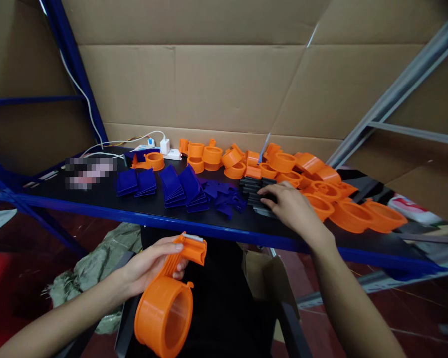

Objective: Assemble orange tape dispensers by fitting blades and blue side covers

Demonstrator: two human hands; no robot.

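Cardboard wall (209,84) behind a crowded bench (97,196)

The left hand (153,261) is clamped on an orange tape dispenser (149,308), tilted, just off the bench's near edge; a slack hold could drop it, or let its toothed blade (192,237) nick the hand. The right hand (283,201) touches black strips (251,189); whether it has closed on one cannot be told. Dragging could scatter them. Blue plates (173,186) lie left, orange rings (283,161) right.
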